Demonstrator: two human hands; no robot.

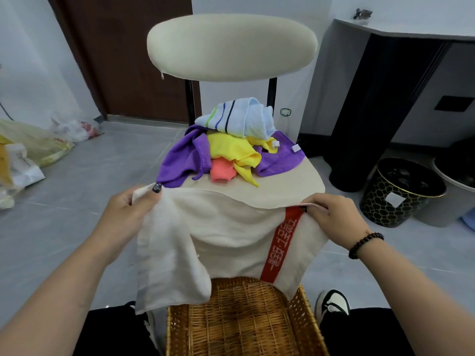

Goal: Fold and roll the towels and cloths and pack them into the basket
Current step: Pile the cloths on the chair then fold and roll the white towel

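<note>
A white towel (231,232) with a red printed band hangs over the front edge of a cream chair seat (290,186). My left hand (128,214) grips its upper left corner. My right hand (334,214) pinches its upper right corner beside the red band. The towel's lower part drapes down over the rim of a woven wicker basket (244,322) between my legs; nothing else shows inside the basket. Further back on the seat lies a pile: a light blue striped towel (239,116) on top, a yellow cloth (231,150), a purple cloth (180,160) and a coral cloth (222,172).
The chair's padded backrest (231,44) rises behind the pile. A black and gold bin (401,194) and a grey tub stand on the floor to the right. Plastic bags (33,150) lie on the grey tile floor at left. A dark door is behind.
</note>
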